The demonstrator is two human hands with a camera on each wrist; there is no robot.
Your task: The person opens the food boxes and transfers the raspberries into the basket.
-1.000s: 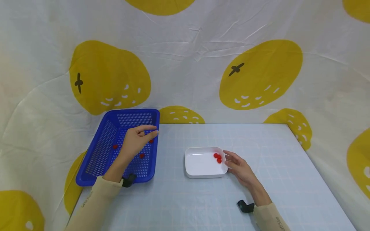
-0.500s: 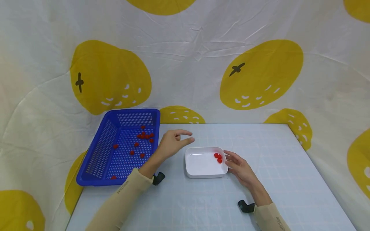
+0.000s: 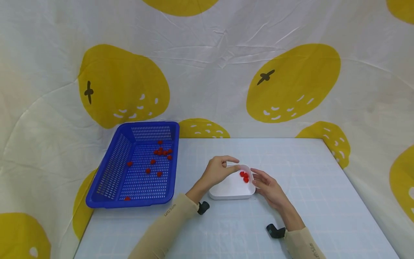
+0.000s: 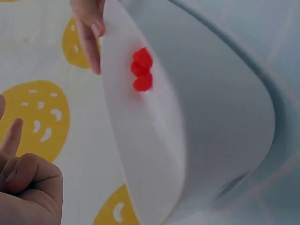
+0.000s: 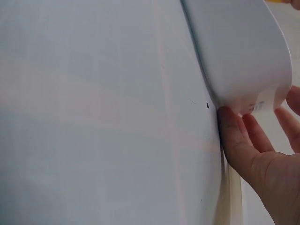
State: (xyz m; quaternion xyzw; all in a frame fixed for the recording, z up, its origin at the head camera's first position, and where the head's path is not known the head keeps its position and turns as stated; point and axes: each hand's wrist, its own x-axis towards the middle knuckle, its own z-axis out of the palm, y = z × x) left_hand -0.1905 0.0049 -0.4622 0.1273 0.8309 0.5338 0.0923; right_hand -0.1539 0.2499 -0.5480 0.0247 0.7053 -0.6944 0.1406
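Observation:
My left hand [image 3: 220,170] hovers over the left and back part of a small white tray [image 3: 228,197]. In the head view its thumb and index finger point right with a gap between them, and nothing shows there. The left wrist view catches part of that left hand [image 4: 30,187] with some fingers folded. My right hand [image 3: 271,189] rests its fingertips against the tray's right end; thumb and fingers touch the outer wall in the right wrist view. A cluster of small red pieces [image 3: 245,175] lies inside the tray near its right end.
A blue perforated basket [image 3: 176,162] stands at the left, with several small red pieces [image 3: 152,162] scattered in it. Behind the pale table [image 3: 271,151] hangs a white curtain [image 3: 207,72] with yellow fruit prints. Black wrist cameras [image 3: 275,231] sit on both wrists.
My left hand has travelled right from above the blue basket to above the white tray, its thumb and index finger apart. My right hand and the tray have stayed put.

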